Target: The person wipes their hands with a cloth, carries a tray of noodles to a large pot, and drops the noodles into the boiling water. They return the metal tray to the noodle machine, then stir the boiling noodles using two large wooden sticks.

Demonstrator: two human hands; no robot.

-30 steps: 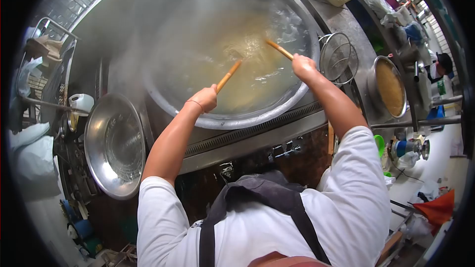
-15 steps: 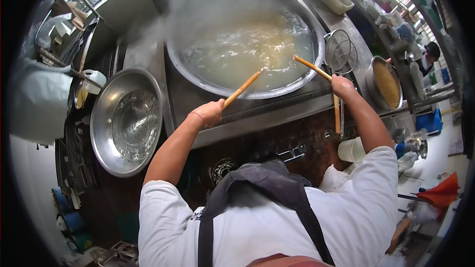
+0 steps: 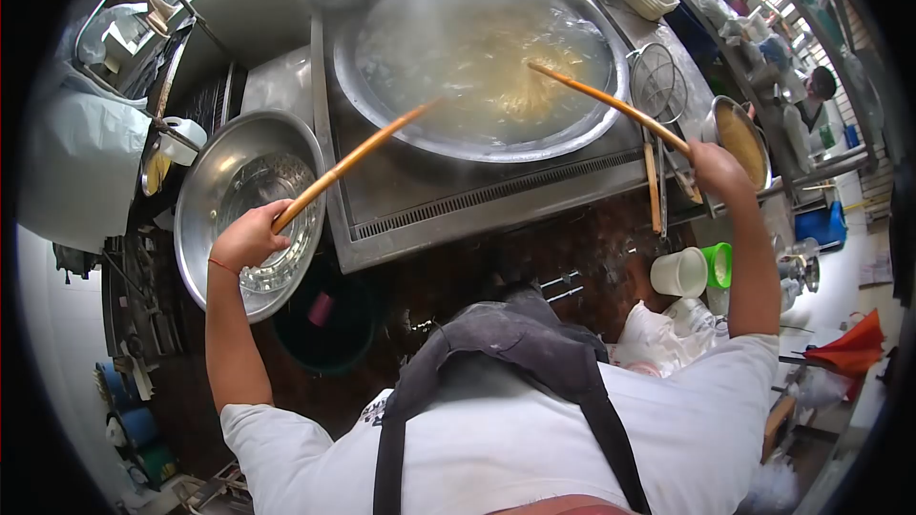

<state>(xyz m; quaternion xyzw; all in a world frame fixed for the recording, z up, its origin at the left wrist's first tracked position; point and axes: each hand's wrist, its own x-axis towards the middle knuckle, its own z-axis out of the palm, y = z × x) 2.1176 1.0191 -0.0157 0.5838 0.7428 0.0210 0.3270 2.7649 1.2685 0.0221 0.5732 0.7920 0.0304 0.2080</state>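
Steam rises from a large round metal pot (image 3: 563, 153) of bubbling, cloudy liquid. Pale yellow strands that look like noodles (image 3: 527, 100) bunch near its middle. My left hand (image 3: 250, 236), in front of a wide steel basin (image 3: 196, 229), is closed around a long wooden stick (image 3: 358, 151). That stick slants up, its blurred tip over the pot's left side. In my closed right hand (image 3: 718, 172) is a second wooden stick (image 3: 615, 103), reaching over the pot's right rim with its tip above the strands. Whether either tip touches the liquid, I cannot tell.
Wire strainers (image 3: 658, 81) lie right of the pot, their handles hanging over the stove edge. Beyond them stands a bowl of yellowish contents (image 3: 739, 143). Below are a white bucket (image 3: 679, 273), a green container (image 3: 718, 265) and a dark tub (image 3: 324, 334). Another person (image 3: 816, 91) is far right.
My hands have spread apart, the left moving left and down to the basin, the right moving right. The stick tips have separated, and the yellow strands show more clearly.
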